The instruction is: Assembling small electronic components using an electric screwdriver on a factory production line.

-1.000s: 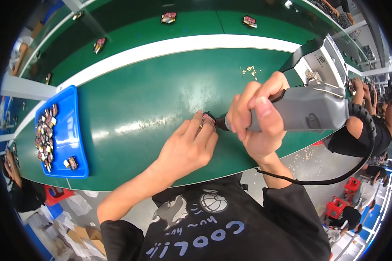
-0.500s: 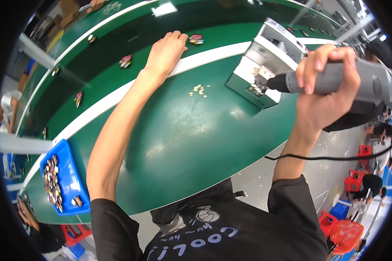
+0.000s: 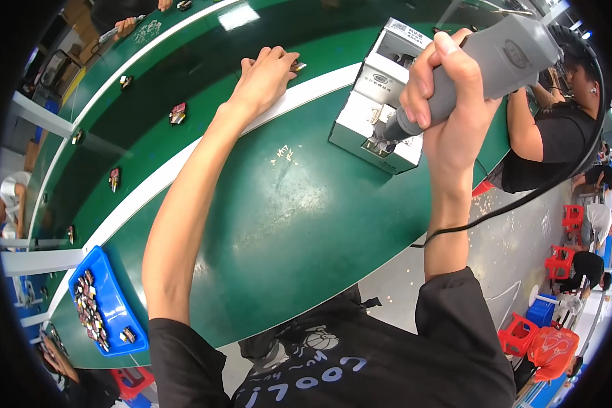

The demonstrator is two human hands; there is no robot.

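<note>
My right hand (image 3: 449, 88) is wrapped round a grey electric screwdriver (image 3: 506, 58). Its dark nose points down to the left, at the front of a white and dark-green screw feeder box (image 3: 377, 105); the bit's exact contact is hard to make out. My left hand (image 3: 265, 80) reaches across the white rail onto the green conveyor belt. Its curled fingertips are at a small electronic component (image 3: 298, 66), which shows partly between them and looks pinched. My left thumb is mostly hidden.
Several similar components, one being a reddish part (image 3: 177, 113), lie along the belt. A blue tray (image 3: 119, 306) with many components stands at the left. Small pale bits (image 3: 283, 155) lie on the green table (image 3: 279, 251). A black cable (image 3: 523, 200) crosses my right forearm. A co-worker (image 3: 557, 136) sits at the right.
The component by my left hand has come to my fingertips. My right hand has raised and tilted the screwdriver's body, its nose staying at the feeder. The belt's parts have shifted left; the view has moved slightly.
</note>
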